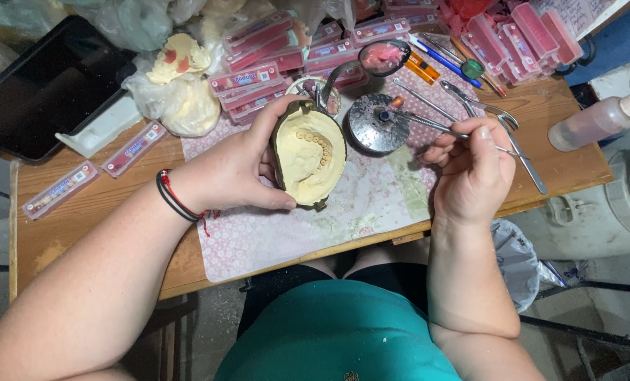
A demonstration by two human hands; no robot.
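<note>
My left hand (241, 169) is clamped around a dental cast (308, 155), thumb along its lower edge and fingers curled behind its upper rim. The cast is a chalky, cream-yellow plaster oval seated in a darker olive-brown metal shell, and a horseshoe row of small pale teeth curves across its upper half. I hold it tilted up toward me, just above the floral mat (371, 204), a thin pink-and-white patterned sheet with a greenish stain near its right side.

My right hand (474, 173) is closed in a pinch on a thin metal instrument (438, 127); its slender steel shaft runs up and left from my fingertips toward a round, dull-grey metal dish (378, 123) with a small knob in its middle. The two hands are well apart, with the dish between them and farther back.

The wooden bench (82, 226) is worn and dusty. Behind the mat lie stacked flat plastic tooth cards (248, 77), clear over pink strips. Steel pliers (498, 116) and other long tools lie to the right, near a cloudy plastic squeeze bottle (590, 120). A lump of white plaster in a crinkled bag (181, 99) sits to the left, beside a dark tablet (46, 85).
</note>
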